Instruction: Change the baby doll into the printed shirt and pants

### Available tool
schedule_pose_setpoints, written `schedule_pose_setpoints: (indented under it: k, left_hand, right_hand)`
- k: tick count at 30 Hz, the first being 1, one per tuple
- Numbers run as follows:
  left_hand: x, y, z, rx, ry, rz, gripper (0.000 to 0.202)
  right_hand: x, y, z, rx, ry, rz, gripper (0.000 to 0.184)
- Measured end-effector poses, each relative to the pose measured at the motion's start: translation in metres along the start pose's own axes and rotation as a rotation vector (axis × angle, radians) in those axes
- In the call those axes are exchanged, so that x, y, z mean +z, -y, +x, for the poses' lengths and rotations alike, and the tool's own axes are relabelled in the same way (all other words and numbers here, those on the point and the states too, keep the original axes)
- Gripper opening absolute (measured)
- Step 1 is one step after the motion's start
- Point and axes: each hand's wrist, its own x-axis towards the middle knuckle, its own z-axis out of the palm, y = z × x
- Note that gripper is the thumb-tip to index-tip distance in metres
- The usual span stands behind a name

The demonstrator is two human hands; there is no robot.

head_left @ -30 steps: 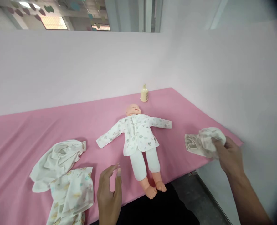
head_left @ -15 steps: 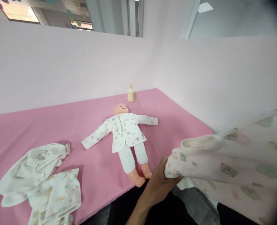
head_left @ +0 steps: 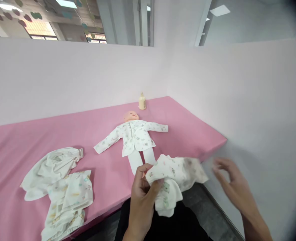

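Note:
My left hand (head_left: 144, 194) grips a white baby garment (head_left: 174, 170) with small animal prints, bunched above my lap at the pink table's front edge. One part of the cloth stretches rightward and another hangs down; its exact cut is hard to make out. To the right of it, my right hand (head_left: 229, 180) is off the cloth, thumb and fingers apart and slightly blurred. Behind the garment a baby doll (head_left: 131, 116) lies on its back, dressed in a printed white jacket (head_left: 137, 135) and white pants (head_left: 135, 160). The cloth and my left hand hide the doll's feet.
A pink-covered table (head_left: 107, 134) meets white walls at the back and right. On the left lie a crumpled white garment (head_left: 54, 167) and a printed white garment (head_left: 72, 190). A pump bottle (head_left: 142, 102) stands beyond the doll's head.
The garment has swung from the far right to in front of me and looks more bunched. My left hand has moved slightly left with it. My right hand has come into view.

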Motion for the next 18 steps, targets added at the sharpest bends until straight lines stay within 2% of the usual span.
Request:
schedule_pose_setpoints:
  k: [2,3,4,5,6,8,9,11,12,14,18]
  left_hand:
    - [0.014,0.007,-0.003,-0.038,0.046,0.058,0.043]
    - [0.02,0.011,-0.005,-0.054,0.071,0.096,0.044]
    - [0.023,0.015,-0.007,-0.061,0.097,0.135,0.045]
    - [0.026,0.018,-0.009,-0.059,0.125,0.168,0.047]
    - [0.026,0.022,-0.012,-0.048,0.156,0.194,0.049]
    - [0.023,0.027,-0.017,-0.018,0.249,0.225,0.056]
    - [0.02,0.029,-0.019,-0.008,0.301,0.236,0.059]
    - [0.011,0.032,-0.021,-0.009,0.371,0.271,0.059]
    - [0.005,0.033,-0.022,-0.011,0.37,0.306,0.055]
    - [-0.009,0.032,-0.02,-0.006,0.301,0.413,0.045]
    - [-0.042,0.015,-0.016,0.048,0.178,0.68,0.032]
  right_hand:
    - [0.009,0.013,-0.027,-0.165,0.348,0.079,0.045]
    - [0.014,0.021,-0.038,-0.237,0.451,0.147,0.056]
    - [0.021,0.029,-0.047,-0.286,0.48,0.202,0.061]
    - [0.028,0.036,-0.053,-0.305,0.473,0.25,0.055]
    - [0.035,0.043,-0.057,-0.301,0.458,0.303,0.039]
    - [0.046,0.05,-0.059,-0.23,0.462,0.406,0.009]
    - [0.049,0.052,-0.059,-0.187,0.474,0.465,0.003]
    - [0.052,0.052,-0.059,-0.113,0.507,0.592,0.01]
    - [0.052,0.051,-0.058,-0.086,0.508,0.659,0.011]
    - [0.048,0.046,-0.054,-0.025,0.463,0.786,0.012]
    - [0.036,0.032,-0.035,0.106,0.243,0.962,0.013]
